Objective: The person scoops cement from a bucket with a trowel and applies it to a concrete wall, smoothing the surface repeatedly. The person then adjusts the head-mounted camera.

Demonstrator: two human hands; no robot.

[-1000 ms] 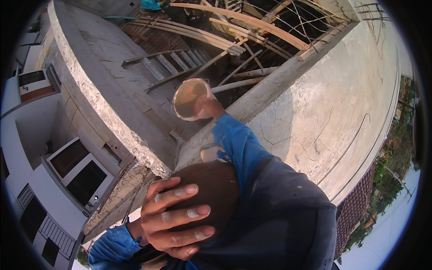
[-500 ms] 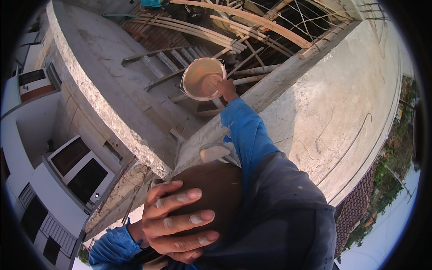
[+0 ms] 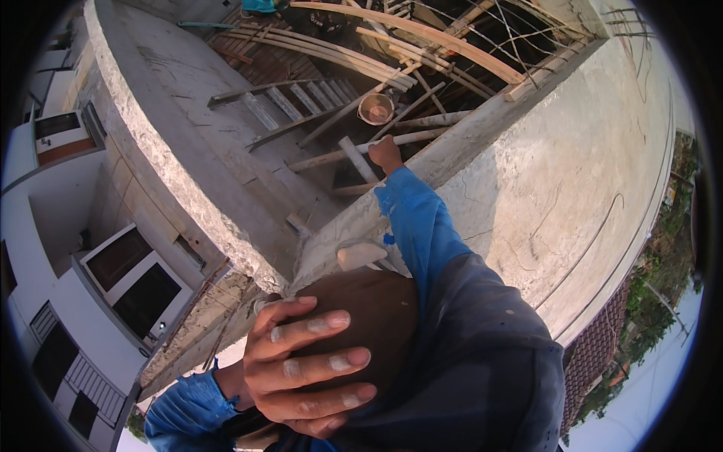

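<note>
My right hand reaches out over the edge of a concrete wall, its fingers curled closed. I see nothing in it. Beyond and below it is a small-looking bucket, apart from the hand, its open mouth facing up. Whether the bucket hangs in the air or touches the poles I cannot tell. My left hand lies on a rounded brown surface, probably my covered knee, with its fingers apart and pale dust on the fingertips.
The broad concrete wall top stretches to the right, with a bent wire on it. Below are a metal ladder, wooden poles and a long plank. White buildings stand beyond the left ledge.
My right hand has let go of the bucket's rim. The bucket has dropped away from it and looks much smaller. My left hand stays almost in place.
</note>
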